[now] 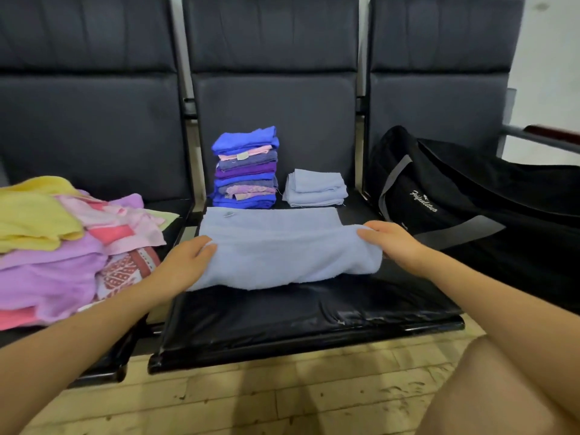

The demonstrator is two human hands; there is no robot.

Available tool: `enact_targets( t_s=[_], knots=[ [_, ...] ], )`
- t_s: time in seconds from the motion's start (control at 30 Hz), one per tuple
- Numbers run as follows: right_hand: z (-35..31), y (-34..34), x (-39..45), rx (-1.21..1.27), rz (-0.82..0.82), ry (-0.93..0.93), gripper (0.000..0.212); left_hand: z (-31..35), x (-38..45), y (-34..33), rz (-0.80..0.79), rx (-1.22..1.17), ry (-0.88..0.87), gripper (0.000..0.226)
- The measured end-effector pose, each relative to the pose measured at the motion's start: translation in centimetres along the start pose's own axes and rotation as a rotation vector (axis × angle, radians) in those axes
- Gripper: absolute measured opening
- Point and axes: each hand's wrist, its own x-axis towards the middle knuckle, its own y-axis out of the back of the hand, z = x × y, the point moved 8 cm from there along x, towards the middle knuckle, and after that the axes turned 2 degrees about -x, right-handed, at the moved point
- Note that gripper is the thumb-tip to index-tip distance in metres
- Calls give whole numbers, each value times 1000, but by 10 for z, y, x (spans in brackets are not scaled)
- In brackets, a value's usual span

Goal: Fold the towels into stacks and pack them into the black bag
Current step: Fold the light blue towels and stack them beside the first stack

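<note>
1. Light blue towel [282, 246] on middle seat [314, 312], half folded
2. Left hand [185, 262] and right hand [392, 240] pinching its folded ends
3. Risk: uneven pull skews fold, edges mismatch
4. Black bag [470, 196] waiting right

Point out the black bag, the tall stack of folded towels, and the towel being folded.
black bag [470, 196]: head view, its front side panel.
tall stack [246, 167]: head view, middle layers.
light blue towel [282, 246]: head view, its folded top surface.
</note>
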Motion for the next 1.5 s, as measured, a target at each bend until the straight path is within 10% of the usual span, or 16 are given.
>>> enact_targets(
  t_s=[0.43, 0.83, 1.07, 1.27, 1.4, 1.5],
  knots=[
    [23, -8, 42, 3, -14, -95, 22, -16, 46, 0, -69, 143, -56, 12],
    [23, -11, 134, -197, 349, -84, 10, -45, 154, -6, 167, 214, 98, 24],
    [50, -17, 125, -628, 279, -267, 79, -71, 147, -30, 135, 347, 272, 58],
    [54, -30, 105, -958, 52, -352, 71, -81, 117, -25, 114, 295, 362, 66],
    [59, -40, 103, -418, 55, -352, 29, -75, 97, -33, -8, 375, 306, 53],
    [69, -42, 93, 224, 83, -535, 45, -69, 85, -35, -29, 379, 260, 46]
  ],
)
